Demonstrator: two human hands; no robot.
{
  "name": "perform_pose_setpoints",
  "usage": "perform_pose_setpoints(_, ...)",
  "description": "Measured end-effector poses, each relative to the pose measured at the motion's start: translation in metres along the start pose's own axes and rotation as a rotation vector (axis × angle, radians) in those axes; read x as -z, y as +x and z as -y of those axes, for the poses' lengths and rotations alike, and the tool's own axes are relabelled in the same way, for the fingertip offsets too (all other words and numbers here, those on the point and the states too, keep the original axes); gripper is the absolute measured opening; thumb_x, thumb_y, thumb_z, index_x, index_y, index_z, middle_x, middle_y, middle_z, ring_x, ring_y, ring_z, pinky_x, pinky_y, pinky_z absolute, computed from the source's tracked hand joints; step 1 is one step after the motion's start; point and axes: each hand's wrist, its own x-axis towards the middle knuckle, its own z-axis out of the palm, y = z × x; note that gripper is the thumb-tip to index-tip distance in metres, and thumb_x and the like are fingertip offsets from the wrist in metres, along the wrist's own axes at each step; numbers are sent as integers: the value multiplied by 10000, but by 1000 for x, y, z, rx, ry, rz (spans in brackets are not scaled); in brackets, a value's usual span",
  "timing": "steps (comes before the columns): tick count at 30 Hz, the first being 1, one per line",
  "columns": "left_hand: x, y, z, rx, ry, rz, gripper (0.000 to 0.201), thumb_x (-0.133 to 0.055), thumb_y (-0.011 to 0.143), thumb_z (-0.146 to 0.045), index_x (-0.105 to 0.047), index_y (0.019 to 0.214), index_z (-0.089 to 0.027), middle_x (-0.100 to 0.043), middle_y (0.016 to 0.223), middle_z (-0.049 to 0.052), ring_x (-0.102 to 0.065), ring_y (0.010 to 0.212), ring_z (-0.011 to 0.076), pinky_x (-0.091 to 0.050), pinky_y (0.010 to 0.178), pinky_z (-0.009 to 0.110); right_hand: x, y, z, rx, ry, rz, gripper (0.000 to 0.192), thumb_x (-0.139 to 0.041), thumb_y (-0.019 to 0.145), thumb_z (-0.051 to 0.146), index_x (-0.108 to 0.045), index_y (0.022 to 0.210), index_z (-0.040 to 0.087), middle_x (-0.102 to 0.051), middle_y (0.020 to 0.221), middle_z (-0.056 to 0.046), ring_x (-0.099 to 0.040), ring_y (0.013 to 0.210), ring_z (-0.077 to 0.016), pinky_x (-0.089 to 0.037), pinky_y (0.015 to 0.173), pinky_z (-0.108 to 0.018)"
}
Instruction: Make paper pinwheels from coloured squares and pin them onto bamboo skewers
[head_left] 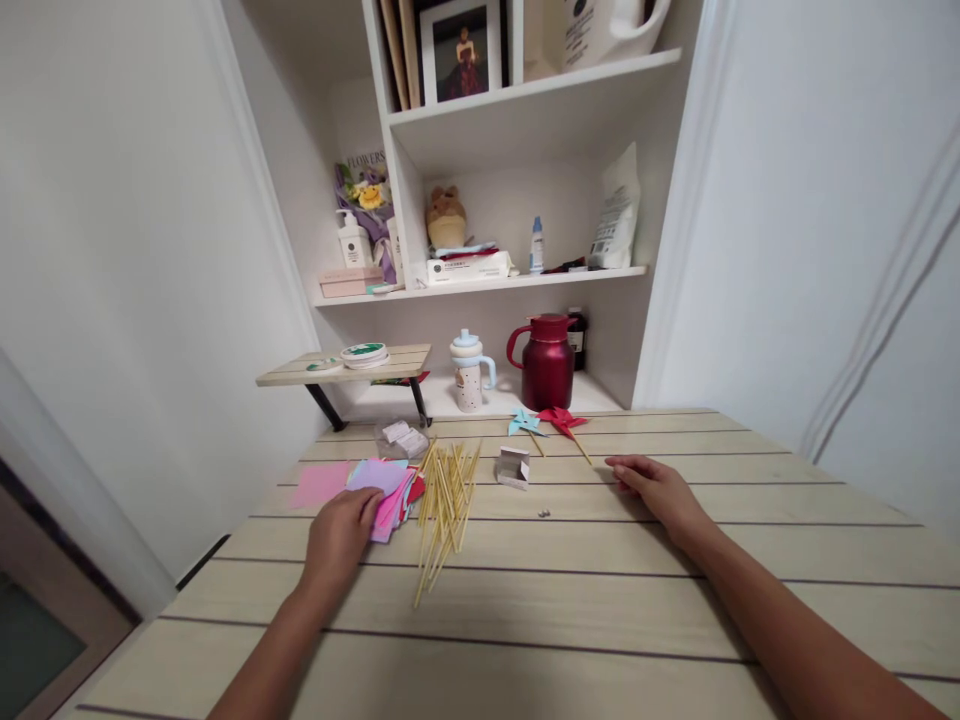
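My left hand [339, 532] rests at the front edge of a stack of coloured paper squares. Its fingers are closed on the lilac sheet [377, 477] at the top, with pink sheets [390, 518] showing below. My right hand [660, 490] hovers low over the table at the right, fingers slightly apart and nothing in them. Just left of its fingertips lies the stick of a red pinwheel [561, 420]. A light-blue pinwheel [523, 422] is beside the red one. Many thin wooden sticks [448, 500] lie in a loose pile between my hands.
A small open white box [513, 468] and tiny metallic pieces [544, 513] lie mid-table. Behind the paper sits a clear container [401, 438]. A small raised stand [300, 370], a tumbler [469, 375] and a red jug [547, 365] line the back, below shelves.
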Motion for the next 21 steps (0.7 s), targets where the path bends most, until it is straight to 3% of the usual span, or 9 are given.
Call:
perform_pose_setpoints(5,1,1,1,-102,89,-167,343,-452,903,-324,-768,946,-199,-781,963,112,-696,894,293,-485,824,394,2,-3,14,28,70,-108,363,-726,680,399,-762,946,153,-707,733,-70,-603,635,-201,-485,628,-349)
perform_pose_setpoints(8,9,9,7,-109,146,-349,336,-443,920,-301,-753,961,-177,-775,957,129,-686,884,293,-471,813,393,3,-7,33,75,138,-210,405,-680,751,447,-725,1048,176,-701,857,-71,-619,718,-201,-494,707,-358)
perform_pose_setpoints(11,21,22,7,-94,193,-567,352,-432,953,-319,-740,946,-148,-770,914,147,-677,836,294,-457,783,397,-6,-18,54,103,206,-172,371,-711,757,442,-729,1035,196,-692,833,-46,-616,719,-183,-493,715,-332)
perform_pose_setpoints(13,27,33,-1,-106,206,-699,355,-433,965,-317,-733,929,-130,-767,876,154,-673,798,291,-451,761,397,-19,-30,68,103,261,-67,337,-745,750,433,-744,991,197,-690,786,-32,-610,683,-169,-497,694,-315)
perform_pose_setpoints(17,26,44,-49,-269,164,-807,265,-487,961,-275,-718,938,-147,-773,874,113,-682,817,249,-450,793,368,-46,-59,90,-202,616,454,372,-749,794,434,-722,1048,163,-739,954,-91,-675,774,-180,-521,772,-319)
perform_pose_setpoints(19,17,42,-84,-439,122,-785,189,-529,946,-246,-711,943,-198,-781,874,51,-691,847,202,-433,862,343,-55,-68,97,-328,775,609,463,-656,860,514,-678,1123,134,-731,1081,-155,-707,891,-221,-522,828,-350)
perform_pose_setpoints(21,4,36,-120,-743,68,-735,183,-525,931,-139,-691,997,-183,-786,903,47,-698,867,182,-380,970,377,-59,-72,99,-423,890,670,588,-552,884,623,-628,1182,122,-726,1105,-183,-717,944,-252,-515,853,-375)
